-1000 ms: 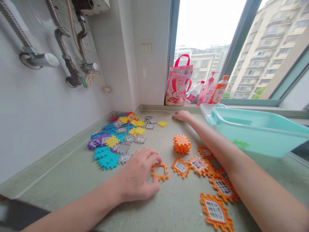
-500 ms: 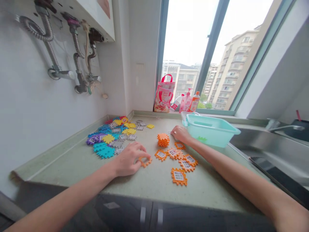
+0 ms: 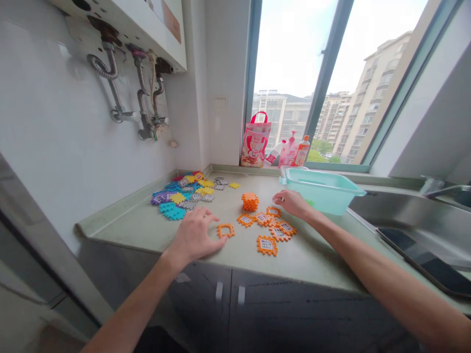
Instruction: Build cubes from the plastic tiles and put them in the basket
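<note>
My left hand hovers low at the counter's front, thumb and fingers apart. Beside its thumb tip lies an orange puzzle-edged tile with an open middle. My right hand is closed in a pinch just left of the teal basin; whatever is between its fingertips is too small to make out. Between the hands stands a stack of orange tiles. In front of it are scattered several orange tiles with white window inserts, some overlapping.
A heap of blue, purple, yellow and grey tiles lies at the left by the wall. The teal basin stands at the right, next to the sink. A dark phone-like slab rests by the sink. Bottles and a bag line the windowsill.
My left hand has let go of the hollow orange tile, its fingers now spread. My right hand has stayed near the basin, and the white piece by its fingertips no longer shows. The view has shifted.
</note>
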`<action>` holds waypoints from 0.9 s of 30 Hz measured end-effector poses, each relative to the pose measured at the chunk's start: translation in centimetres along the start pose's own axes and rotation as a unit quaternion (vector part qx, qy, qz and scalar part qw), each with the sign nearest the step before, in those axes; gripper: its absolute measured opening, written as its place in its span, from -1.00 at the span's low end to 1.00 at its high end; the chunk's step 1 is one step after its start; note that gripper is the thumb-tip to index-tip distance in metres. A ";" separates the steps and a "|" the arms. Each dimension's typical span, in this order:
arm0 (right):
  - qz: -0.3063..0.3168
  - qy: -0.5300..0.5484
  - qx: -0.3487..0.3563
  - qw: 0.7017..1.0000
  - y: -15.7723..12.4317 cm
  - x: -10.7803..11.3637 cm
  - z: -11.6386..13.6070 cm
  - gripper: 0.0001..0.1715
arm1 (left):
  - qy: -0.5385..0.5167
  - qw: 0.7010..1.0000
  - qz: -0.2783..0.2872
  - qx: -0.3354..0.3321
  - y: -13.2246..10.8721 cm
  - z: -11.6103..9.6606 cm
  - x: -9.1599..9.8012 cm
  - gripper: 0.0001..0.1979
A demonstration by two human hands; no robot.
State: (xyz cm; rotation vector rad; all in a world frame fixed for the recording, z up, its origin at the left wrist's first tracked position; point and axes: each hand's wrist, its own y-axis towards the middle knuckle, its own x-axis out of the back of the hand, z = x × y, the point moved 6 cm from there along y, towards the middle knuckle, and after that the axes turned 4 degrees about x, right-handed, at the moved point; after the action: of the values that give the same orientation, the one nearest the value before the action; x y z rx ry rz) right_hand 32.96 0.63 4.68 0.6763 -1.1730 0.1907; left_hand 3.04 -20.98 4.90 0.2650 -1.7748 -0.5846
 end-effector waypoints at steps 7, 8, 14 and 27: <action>-0.047 0.296 0.106 0.948 -2.6 2.4 10.5 -0.74 | -0.069 0.994 0.028 0.082 -1.0 -1.2 -1.1 -0.66; 0.005 0.340 0.114 0.934 -3.2 1.6 12.3 -0.71 | -0.082 0.991 0.035 0.096 -1.3 -1.3 -1.2 -0.64; 0.098 0.385 0.135 0.908 -6.1 -1.9 17.5 -0.84 | -0.120 0.985 0.057 0.108 -1.6 -1.3 -1.7 -0.61; 0.118 0.354 0.125 0.919 -6.3 -2.9 17.0 -0.87 | -0.090 0.990 0.053 0.096 -1.5 -1.8 -1.3 -0.71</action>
State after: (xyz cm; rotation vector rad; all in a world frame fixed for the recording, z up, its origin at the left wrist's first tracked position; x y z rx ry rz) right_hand 21.42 -13.65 3.31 0.6079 -0.5240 0.7388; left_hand 4.89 -22.09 3.37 0.2540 -2.0111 -0.3704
